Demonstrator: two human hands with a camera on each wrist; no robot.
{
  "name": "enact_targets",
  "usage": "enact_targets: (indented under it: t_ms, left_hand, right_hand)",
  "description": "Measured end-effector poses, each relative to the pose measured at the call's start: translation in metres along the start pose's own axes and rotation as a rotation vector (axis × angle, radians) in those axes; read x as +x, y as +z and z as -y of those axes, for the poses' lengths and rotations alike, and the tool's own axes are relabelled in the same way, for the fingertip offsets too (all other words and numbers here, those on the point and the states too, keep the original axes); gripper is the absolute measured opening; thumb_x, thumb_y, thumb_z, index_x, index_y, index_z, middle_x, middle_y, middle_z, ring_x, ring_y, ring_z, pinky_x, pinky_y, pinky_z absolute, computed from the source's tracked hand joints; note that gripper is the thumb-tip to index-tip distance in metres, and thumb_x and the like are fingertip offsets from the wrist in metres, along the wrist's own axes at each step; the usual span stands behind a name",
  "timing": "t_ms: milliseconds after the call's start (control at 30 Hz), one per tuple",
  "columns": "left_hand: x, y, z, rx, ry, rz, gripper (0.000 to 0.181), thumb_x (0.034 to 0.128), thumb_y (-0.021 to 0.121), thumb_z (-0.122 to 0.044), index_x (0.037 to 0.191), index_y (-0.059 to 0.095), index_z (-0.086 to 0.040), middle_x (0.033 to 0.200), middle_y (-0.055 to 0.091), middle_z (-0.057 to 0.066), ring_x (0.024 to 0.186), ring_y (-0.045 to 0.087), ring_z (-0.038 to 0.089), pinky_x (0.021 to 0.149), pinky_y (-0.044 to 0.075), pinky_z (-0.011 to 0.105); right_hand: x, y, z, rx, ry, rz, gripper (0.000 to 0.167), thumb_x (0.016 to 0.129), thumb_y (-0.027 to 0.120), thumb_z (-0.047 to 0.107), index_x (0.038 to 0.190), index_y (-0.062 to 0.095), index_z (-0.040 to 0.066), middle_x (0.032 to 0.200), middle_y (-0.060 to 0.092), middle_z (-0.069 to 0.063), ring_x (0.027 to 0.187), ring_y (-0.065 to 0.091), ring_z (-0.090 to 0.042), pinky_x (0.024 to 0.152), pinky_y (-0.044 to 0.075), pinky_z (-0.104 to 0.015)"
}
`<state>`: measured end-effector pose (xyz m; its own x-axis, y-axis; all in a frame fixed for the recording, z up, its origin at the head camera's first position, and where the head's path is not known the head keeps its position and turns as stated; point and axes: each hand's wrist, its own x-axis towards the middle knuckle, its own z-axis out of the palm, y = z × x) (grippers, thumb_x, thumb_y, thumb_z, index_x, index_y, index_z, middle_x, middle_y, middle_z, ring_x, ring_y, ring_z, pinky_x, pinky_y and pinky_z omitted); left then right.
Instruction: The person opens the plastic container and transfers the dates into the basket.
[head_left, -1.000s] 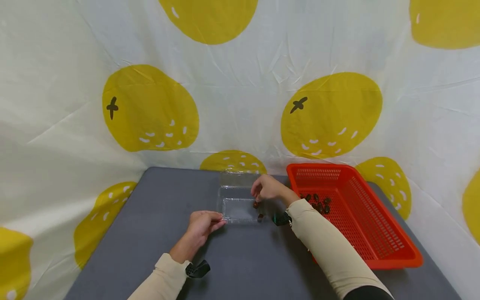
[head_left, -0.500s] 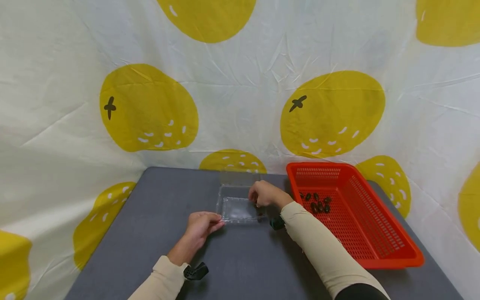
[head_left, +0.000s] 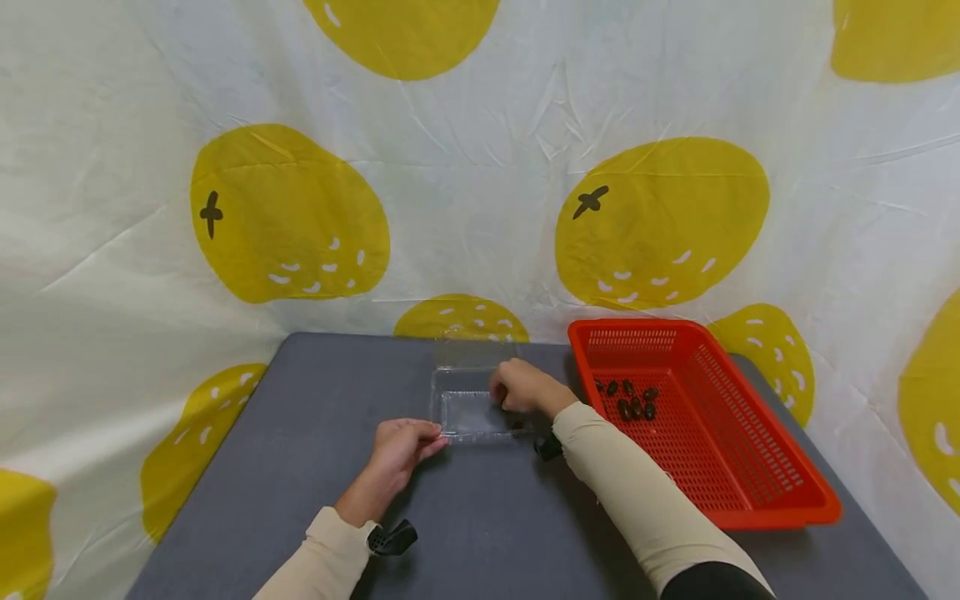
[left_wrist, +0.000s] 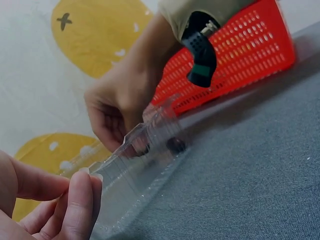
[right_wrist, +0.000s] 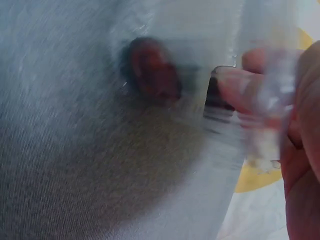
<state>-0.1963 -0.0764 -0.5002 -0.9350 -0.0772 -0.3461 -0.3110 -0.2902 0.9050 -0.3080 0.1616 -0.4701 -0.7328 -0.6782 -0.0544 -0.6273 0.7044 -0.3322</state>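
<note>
A clear plastic clamshell box (head_left: 467, 414) stands on the table with its lid (head_left: 468, 354) raised at the back. My left hand (head_left: 399, 450) pinches the box's front left corner between thumb and fingers. My right hand (head_left: 527, 387) reaches down into the box's right side, fingers curled. In the right wrist view, its fingertips pinch a dark oval fruit (right_wrist: 217, 97), partly hidden and blurred by the plastic. A second dark red-brown oval fruit (right_wrist: 154, 71) lies in the box's near right corner; its exact kind is unclear.
A red slotted plastic basket (head_left: 731, 467) stands at the right, with several dark oval fruits (head_left: 636, 408) in its left part. The grey table (head_left: 480, 525) reaches back to a white curtain (head_left: 480, 208) with yellow fruit prints.
My right hand has lowered and shifted slightly left inside the box, its fingers more curled around the dark fruit. The left hand keeps its pinch on the box corner.
</note>
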Motion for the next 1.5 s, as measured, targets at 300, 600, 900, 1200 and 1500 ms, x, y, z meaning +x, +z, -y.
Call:
enact_targets:
  t_ms: [300,600,900,1200,1500]
  left_hand:
    - [0.002,0.004,0.001,-0.025,0.012,-0.015,0.016,0.0839,0.065,0.017,0.098,0.07,0.021,0.073,0.072,0.011,0.062,0.072,0.014,0.062,0.066,0.024]
    - [0.004,0.009,-0.002,-0.019,0.008,-0.004,0.018,0.086,0.065,0.017,0.103,0.07,0.021,0.074,0.073,0.011,0.062,0.073,0.014,0.063,0.066,0.024]
    - [0.002,0.007,-0.002,-0.021,0.004,0.0,0.017,0.0857,0.065,0.017,0.102,0.07,0.021,0.075,0.072,0.012,0.065,0.074,0.016,0.064,0.066,0.024]
    - [0.002,0.007,-0.002,-0.017,0.008,-0.003,0.02,0.0853,0.064,0.018,0.104,0.068,0.023,0.076,0.073,0.013,0.065,0.074,0.017,0.063,0.066,0.024]
    - [0.001,0.001,-0.005,-0.028,0.017,-0.014,0.018,0.0853,0.065,0.018,0.102,0.07,0.021,0.075,0.072,0.011,0.065,0.073,0.015,0.064,0.066,0.024]
  right_hand:
    - [-0.004,-0.008,0.004,0.308,0.034,-0.115,0.008,0.087,0.08,0.001,0.095,0.081,0.0,0.083,0.078,-0.005,0.071,0.067,-0.008,0.069,0.061,-0.024]
    - [-0.018,-0.028,0.012,0.653,0.19,-0.191,0.007,0.092,0.075,0.003,0.097,0.078,-0.001,0.083,0.077,-0.008,0.077,0.066,-0.02,0.078,0.061,-0.037]
    - [-0.039,-0.054,0.017,0.852,0.207,-0.26,0.012,0.092,0.074,0.001,0.1,0.076,-0.008,0.078,0.075,-0.001,0.075,0.069,-0.018,0.086,0.065,-0.047]
    - [-0.078,-0.075,-0.001,0.918,0.297,-0.299,0.015,0.095,0.071,0.002,0.104,0.074,-0.01,0.084,0.073,0.001,0.081,0.069,-0.021,0.09,0.065,-0.044]
    - [-0.112,-0.083,-0.025,0.892,0.393,-0.323,0.025,0.096,0.071,0.005,0.112,0.07,-0.013,0.091,0.073,-0.004,0.084,0.071,-0.018,0.09,0.065,-0.04]
